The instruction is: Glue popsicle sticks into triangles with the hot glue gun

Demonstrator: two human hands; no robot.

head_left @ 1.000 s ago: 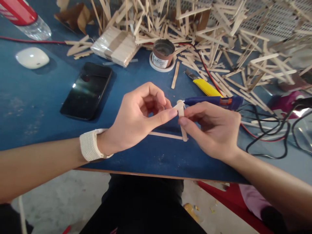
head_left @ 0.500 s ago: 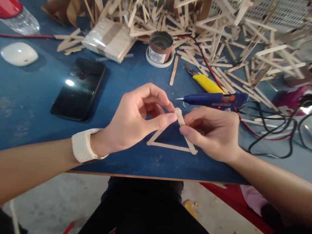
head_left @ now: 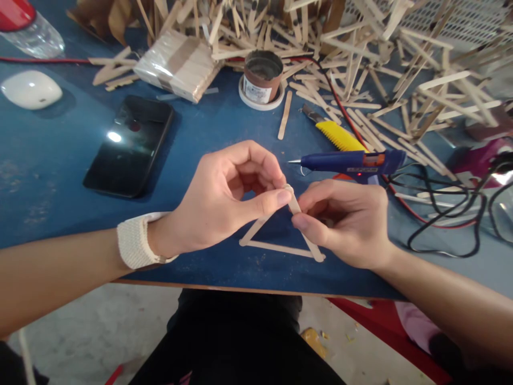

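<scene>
A triangle of popsicle sticks (head_left: 280, 248) is between my hands, just above or on the blue table; I cannot tell which. My left hand (head_left: 236, 195) pinches its top corner between thumb and fingers, covering part of the left stick. Lower on the right-hand stick, my right hand (head_left: 340, 219) closes its thumb and fingertips round the edge. The two bottom corners show, with sticks overlapping there. A blue glue gun (head_left: 348, 162) lies just beyond my right hand, its metal tip pointing left and a small red light showing.
Behind are a yellow cutter (head_left: 340, 136), a single popsicle stick (head_left: 285, 115), a brown pot (head_left: 263, 77) and a wrapped stick bundle (head_left: 178, 64). Loose and joined sticks (head_left: 360, 69) pile up at the back. A phone (head_left: 129, 147) and white mouse (head_left: 32, 90) lie left; black cables (head_left: 444, 214) right.
The triangle's top corner has dipped slightly toward me, and my left fingertips now cover more of it. Both hands keep their grip.
</scene>
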